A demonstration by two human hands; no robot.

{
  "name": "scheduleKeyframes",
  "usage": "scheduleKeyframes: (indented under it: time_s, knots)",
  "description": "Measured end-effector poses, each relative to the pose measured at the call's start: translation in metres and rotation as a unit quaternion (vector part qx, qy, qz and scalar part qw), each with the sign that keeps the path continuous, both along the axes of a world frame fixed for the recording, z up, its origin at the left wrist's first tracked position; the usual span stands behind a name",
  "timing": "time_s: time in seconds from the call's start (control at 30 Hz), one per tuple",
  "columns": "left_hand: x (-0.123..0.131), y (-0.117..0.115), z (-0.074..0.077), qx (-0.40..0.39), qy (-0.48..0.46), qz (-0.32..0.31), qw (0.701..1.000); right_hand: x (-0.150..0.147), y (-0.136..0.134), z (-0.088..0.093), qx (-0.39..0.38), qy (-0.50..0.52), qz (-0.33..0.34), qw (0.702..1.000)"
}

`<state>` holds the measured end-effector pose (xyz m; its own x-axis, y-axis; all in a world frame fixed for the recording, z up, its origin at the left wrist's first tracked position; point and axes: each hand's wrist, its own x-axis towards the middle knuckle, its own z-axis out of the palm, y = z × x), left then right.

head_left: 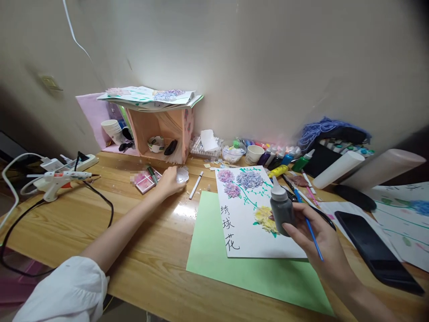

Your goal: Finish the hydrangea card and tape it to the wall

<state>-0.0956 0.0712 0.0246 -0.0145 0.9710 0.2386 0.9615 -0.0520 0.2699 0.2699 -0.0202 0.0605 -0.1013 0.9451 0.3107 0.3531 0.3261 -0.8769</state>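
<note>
My left hand (170,182) reaches across the table, its fingers closed at the near edge of a small white dish (182,175); the fingertips are partly hidden. My right hand (313,235) grips a dark grey paint bottle (282,213) with a pale nozzle pointing up. A blue paintbrush (314,238) slants across the same hand, seemingly tucked by the fingers. Below the bottle is a white sheet (250,243) with pink, blue and yellow hydrangeas, green stems and black Chinese characters. It rests on a larger green sheet (208,241).
A white pen (196,185) and a pink palette (145,182) lie beside the dish. Paint bottles (287,156) and a paper cup (254,154) line the wall. A glue gun (55,181) with cables sits left; a black phone (377,250) lies right. An open box (159,129) stands behind.
</note>
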Motion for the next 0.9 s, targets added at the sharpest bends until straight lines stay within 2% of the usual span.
scheduleKeyframes:
  time_s: [0.1,0.17,0.27,0.37,0.6,0.77,0.9]
  knots:
    - [0.012,-0.019,0.007,0.036,-0.035,-0.015,0.999,0.001,0.001,-0.002,0.004,-0.005,-0.006,1.0]
    - [0.026,-0.038,0.008,0.038,-0.084,-0.075,0.993,-0.002,0.006,-0.003,0.004,-0.026,0.012,1.0]
    - [0.049,-0.066,0.002,-0.004,-0.135,-0.175,0.975,-0.012,0.019,-0.004,-0.003,-0.063,0.051,0.997]
    - [0.061,-0.083,-0.006,-0.038,-0.161,-0.218,0.962,-0.024,0.032,-0.007,-0.03,-0.091,0.097,0.991]
    - [0.055,-0.088,-0.017,-0.07,-0.225,-0.232,0.944,-0.04,0.056,-0.008,-0.034,-0.211,0.199,0.957]
    - [0.056,-0.087,-0.021,-0.07,-0.257,-0.225,0.937,-0.049,0.067,-0.008,-0.034,-0.266,0.216,0.939]
    - [0.059,-0.088,-0.022,-0.072,-0.258,-0.218,0.938,-0.055,0.073,-0.012,-0.029,-0.266,0.215,0.939]
